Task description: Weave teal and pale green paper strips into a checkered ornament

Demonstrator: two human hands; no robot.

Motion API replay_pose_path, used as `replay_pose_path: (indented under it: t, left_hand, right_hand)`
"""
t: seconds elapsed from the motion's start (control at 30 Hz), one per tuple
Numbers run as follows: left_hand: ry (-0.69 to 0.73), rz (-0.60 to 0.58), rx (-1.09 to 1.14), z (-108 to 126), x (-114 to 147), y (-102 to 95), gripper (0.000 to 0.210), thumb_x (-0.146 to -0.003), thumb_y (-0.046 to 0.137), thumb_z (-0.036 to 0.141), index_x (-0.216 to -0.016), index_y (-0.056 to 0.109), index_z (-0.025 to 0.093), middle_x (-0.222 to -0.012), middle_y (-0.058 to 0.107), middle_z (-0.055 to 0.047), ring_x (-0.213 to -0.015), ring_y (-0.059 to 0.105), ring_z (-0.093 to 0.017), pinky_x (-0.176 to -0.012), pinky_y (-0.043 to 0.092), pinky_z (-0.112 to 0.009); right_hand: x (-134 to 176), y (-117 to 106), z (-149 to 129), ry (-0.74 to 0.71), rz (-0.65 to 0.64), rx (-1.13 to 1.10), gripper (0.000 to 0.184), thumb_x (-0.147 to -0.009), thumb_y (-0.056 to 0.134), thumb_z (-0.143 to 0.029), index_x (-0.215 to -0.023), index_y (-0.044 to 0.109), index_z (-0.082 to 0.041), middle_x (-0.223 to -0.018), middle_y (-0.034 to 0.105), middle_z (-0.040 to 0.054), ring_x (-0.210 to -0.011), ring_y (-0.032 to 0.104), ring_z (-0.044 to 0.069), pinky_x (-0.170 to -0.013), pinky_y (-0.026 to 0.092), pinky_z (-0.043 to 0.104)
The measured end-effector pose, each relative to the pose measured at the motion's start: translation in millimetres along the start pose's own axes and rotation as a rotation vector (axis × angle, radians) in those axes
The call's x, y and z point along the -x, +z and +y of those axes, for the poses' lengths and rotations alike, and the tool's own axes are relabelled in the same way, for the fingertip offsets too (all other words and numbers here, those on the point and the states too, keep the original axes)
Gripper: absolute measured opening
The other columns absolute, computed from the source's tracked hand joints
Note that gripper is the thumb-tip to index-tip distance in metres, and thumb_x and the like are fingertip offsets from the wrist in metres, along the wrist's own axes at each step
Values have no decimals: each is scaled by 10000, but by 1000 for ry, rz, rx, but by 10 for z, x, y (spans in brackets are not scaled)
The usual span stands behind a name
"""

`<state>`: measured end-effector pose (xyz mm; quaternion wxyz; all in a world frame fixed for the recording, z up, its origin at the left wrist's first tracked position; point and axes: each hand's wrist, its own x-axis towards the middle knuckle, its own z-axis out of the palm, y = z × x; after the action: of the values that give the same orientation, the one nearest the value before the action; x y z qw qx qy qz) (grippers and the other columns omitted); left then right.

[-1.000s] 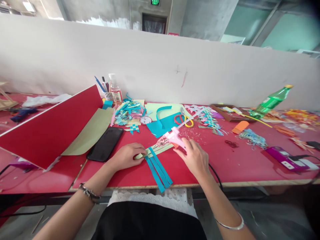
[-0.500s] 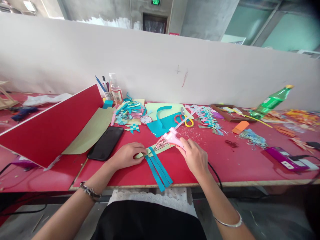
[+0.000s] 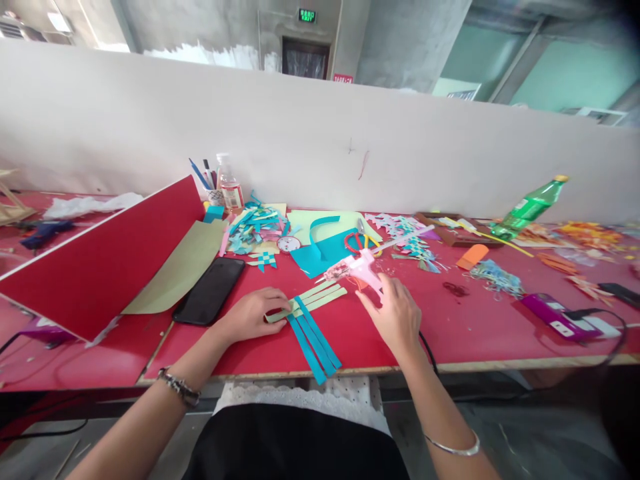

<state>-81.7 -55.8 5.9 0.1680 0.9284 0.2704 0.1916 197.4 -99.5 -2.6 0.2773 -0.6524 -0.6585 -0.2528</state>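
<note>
Endwise in left grip (image 3: 257,313), pale strips (image 3: 327,299), glue gun (image 3: 364,269) in right grip (image 3: 397,312)

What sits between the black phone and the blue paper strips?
In the head view, the left hand lies between the black phone and the blue paper strips, its fingertips touching the pale strips.

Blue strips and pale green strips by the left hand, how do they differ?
The blue strips are darker than the pale green strips. The blue strips run toward the wearer; the pale green strips slant away. Both are narrow and cross beside the left hand.
</note>
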Motion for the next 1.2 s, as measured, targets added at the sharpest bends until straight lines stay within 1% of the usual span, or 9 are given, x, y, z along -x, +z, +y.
replay_pose_path:
  t: [0.13,0.27,0.5,0.63,0.73,0.83,0.93,1.03,1.2]
  left_hand:
    - [-10,20,11,25,12,-21,237,-749,492,259,-958,580,191,-969,571,-69,-896,533,-171,-804,414,-263]
    - [-38,123,108,63,25,-71,242,-776,475,261,-988,557,179,-981,569,-75,-928,521,-173,-822,415,-284]
    - [-180,464,335,57,21,-106,207,-788,468,325,-897,539,164,-926,574,-67,-847,544,-158,-762,450,-285]
    - [-258,603,307,283,-48,-111,191,-777,481,335,-861,522,169,-862,575,-40,-747,546,-134,-697,454,-265]
    - [-215,546,288,648,-184,-110,190,-757,525,337,-853,550,175,-747,580,-14,-695,536,-128,-663,441,-248]
    - [-236,454,492,1056,-359,-52,238,-775,488,385,-795,576,164,-696,590,-18,-642,536,-130,-597,434,-238]
    - [-187,193,842,1364,-471,60,409,-814,345,488,-776,598,168,-745,624,-33,-624,558,-135,-625,448,-262]
    - [-261,-35,1153,1530,-459,170,472,-809,315,526,-767,610,160,-681,635,-40,-524,552,-120,-543,425,-246]
    - [-341,-41,1481,1633,-315,273,390,-811,386,462,-689,563,136,-505,605,-25,-378,514,-80,-421,327,-183]
  right_hand:
    - [34,1,48,178,67,-145,385,-845,333,-400,-1068,480,-122,-868,588,133,-825,541,232,-640,400,298]
    - [59,7,77,292,104,-273,345,-865,284,-332,-1038,490,-117,-894,586,144,-850,543,226,-678,409,309]
    - [97,-79,87,424,144,-469,329,-828,359,-372,-993,501,-126,-864,595,127,-722,553,194,-615,427,295]
    - [112,-172,45,503,180,-608,309,-786,433,-388,-970,492,-148,-818,581,87,-650,541,160,-563,434,266]
    - [111,-237,-44,498,213,-690,293,-763,461,-363,-975,453,-160,-810,559,72,-673,546,162,-580,438,269]
    - [115,-281,-181,456,204,-679,304,-750,465,-323,-1004,406,-166,-811,565,77,-701,566,184,-581,439,282]
    - [125,-296,-308,369,175,-608,319,-747,446,-280,-1036,381,-164,-886,581,115,-760,583,214,-596,452,305]
    - [131,-301,-377,316,186,-556,353,-775,388,-221,-1120,357,-157,-1020,560,157,-891,569,231,-667,462,328]
    - [140,-312,-395,301,304,-477,342,-802,371,-191,-1139,373,-132,-1026,550,174,-951,539,239,-739,449,361]
